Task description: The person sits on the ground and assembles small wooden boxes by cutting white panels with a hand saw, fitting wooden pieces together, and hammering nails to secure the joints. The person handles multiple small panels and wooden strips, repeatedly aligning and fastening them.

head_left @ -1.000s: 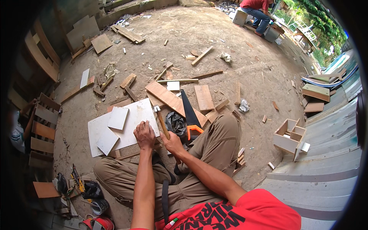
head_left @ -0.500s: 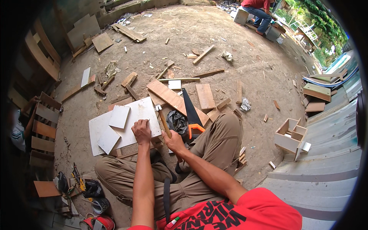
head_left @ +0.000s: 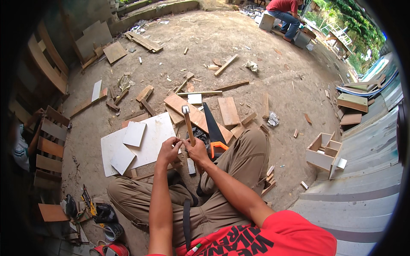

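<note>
My right hand grips the wooden handle of a hammer, its metal head pointing up and away from me. Close beside it, my left hand has its fingers pinched together near the right fingertips; whatever is between them is too small to make out. A large white board lies in front of my left knee, partly behind the left hand. Two smaller white panels rest on it, one square and one nearer me. A handsaw with an orange handle leans by my right knee.
A black plastic bag and wood planks lie just beyond my hands. A small wooden box with compartments stands at right by metal sheeting. Tools and a tape roll sit lower left. Another person sits far right.
My left hand has lifted off the white board and moved right, meeting my right hand. The hammer has shifted right and now stands more upright.
</note>
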The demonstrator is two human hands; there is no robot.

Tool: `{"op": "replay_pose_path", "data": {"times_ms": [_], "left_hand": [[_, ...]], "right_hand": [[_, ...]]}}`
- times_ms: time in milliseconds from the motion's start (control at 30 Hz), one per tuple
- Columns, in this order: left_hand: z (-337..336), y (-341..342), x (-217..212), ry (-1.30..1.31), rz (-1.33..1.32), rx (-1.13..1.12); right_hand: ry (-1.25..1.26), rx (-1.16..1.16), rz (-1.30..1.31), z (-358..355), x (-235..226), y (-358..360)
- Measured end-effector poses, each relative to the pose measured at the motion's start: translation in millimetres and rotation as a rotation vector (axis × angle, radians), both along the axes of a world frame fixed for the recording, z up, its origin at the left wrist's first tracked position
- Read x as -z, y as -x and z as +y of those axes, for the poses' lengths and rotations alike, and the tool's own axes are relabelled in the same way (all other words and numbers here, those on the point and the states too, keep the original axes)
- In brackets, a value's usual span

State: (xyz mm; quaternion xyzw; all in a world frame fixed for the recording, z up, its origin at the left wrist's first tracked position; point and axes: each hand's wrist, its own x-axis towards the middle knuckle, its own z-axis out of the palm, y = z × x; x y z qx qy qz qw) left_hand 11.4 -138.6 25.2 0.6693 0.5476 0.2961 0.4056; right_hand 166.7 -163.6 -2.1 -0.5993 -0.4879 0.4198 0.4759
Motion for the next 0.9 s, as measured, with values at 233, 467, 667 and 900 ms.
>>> {"op": "replay_pose_path", "data": {"times_ms": [233,467,667,900], "left_hand": [[-1.4,-2.7,2.2,0.005,-0.028,0.043],[-3.4,-10.3,3.1,-0.11,-0.076,0.013],[-0.7,-7.6,7.4,-0.209,-0.001,-0.041],[10.8,21.5,19.7,-0.442,0.296,-0.339]], "right_hand": [[-0.003,-0.021,0.068,1.5,5.1,-2.5],[0.01,0.003,0.07,3.6,4.5,-6.4],[-0.023,0.007,0.094,2.7,7.9,-4.7],[0.029,0.026,0.004,-4.6,2.8,-1.9]]}}
